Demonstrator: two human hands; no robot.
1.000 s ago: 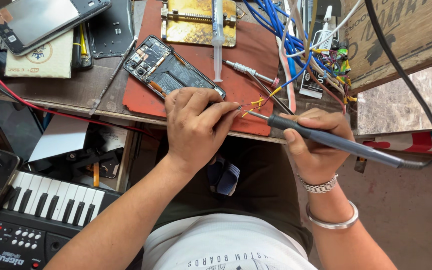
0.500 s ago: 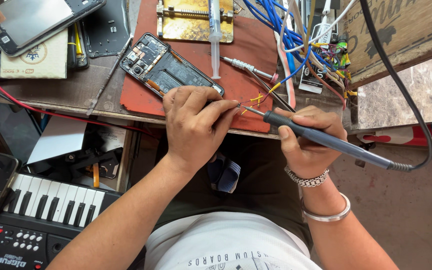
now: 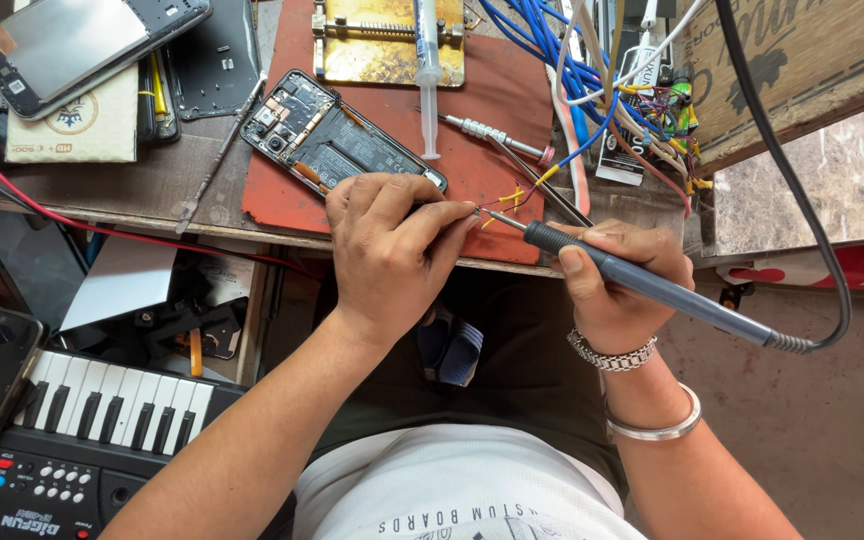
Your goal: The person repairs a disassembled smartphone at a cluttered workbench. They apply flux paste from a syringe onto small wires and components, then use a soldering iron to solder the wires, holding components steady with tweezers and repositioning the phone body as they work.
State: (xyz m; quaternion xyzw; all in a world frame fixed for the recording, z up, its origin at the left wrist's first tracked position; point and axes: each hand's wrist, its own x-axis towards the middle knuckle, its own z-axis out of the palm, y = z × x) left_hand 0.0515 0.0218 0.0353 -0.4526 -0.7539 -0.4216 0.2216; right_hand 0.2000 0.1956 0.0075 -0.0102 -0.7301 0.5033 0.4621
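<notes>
— Head view: what is shown at the bench edge?

— A soldering iron (image 3: pixel 652 285) is gripped like a pen in the right hand (image 3: pixel 617 285), its tip brought to thin red and yellow wires (image 3: pixel 508 198). The wire ends are pinched between the fingertips of the left hand (image 3: pixel 392 250), which is rested on the red mat (image 3: pixel 492 110). An opened phone (image 3: pixel 337 135), its back removed, is laid on the mat just beyond the left hand's knuckles.

— What could go wrong from here?

— The fingertips are kept very near the hot tip, so a burn is judged likely if the iron is slipped sideways. The wires are held by pinch alone; if they are let spring loose, the joint could be spoiled or a neighbouring strand bridged. The iron's black cable (image 3: pixel 802 190) is looped past the bench corner and could be snagged, jerking the tip.

— And the surroundings?

— A syringe (image 3: pixel 428 70) and a tangle of blue cables (image 3: pixel 562 60) are left close by, within reach of a stray tip. A small keyboard (image 3: pixel 92 430) is seen below the bench, well apart.
</notes>
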